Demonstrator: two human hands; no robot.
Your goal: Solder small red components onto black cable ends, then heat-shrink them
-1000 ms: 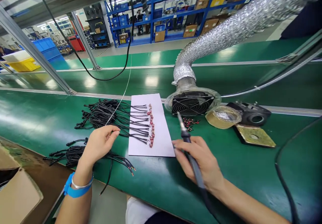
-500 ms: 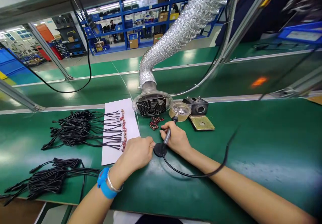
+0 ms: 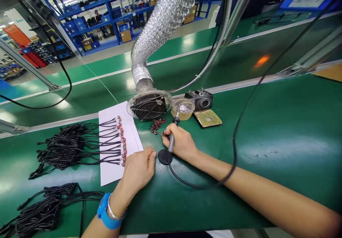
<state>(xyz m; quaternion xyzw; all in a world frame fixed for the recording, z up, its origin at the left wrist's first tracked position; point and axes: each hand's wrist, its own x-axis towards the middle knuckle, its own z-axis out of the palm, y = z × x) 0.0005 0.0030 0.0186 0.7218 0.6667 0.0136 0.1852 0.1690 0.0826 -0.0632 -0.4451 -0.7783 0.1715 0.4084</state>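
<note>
My right hand [image 3: 183,141] is closed around a soldering iron [image 3: 171,138], whose tip end points toward a clear round dish [image 3: 183,106] with crumpled silvery material in it. At that hand's fingertips is something small and dark, too small to name. Just below lies a black round disc [image 3: 165,157]. My left hand [image 3: 140,166] is closed, fingers curled under beside the disc; what they hold, if anything, is hidden. By its knuckles, a white sheet [image 3: 109,175] carries a row of small reddish parts [image 3: 124,145] at the ends of black cables [image 3: 64,145].
A fan hood [image 3: 149,108] on a silver duct [image 3: 157,27] stands behind my hands. Small red-black parts [image 3: 157,125] lie in front of it. A soldering iron stand [image 3: 201,101] with a yellowish sponge [image 3: 207,118] is to the right. More black cables [image 3: 42,209] lie front left.
The camera view has shifted, so the bench sits further left. My left hand has drawn back slightly from the black disc. My right hand still grips the soldering iron, near the small red-black parts.
</note>
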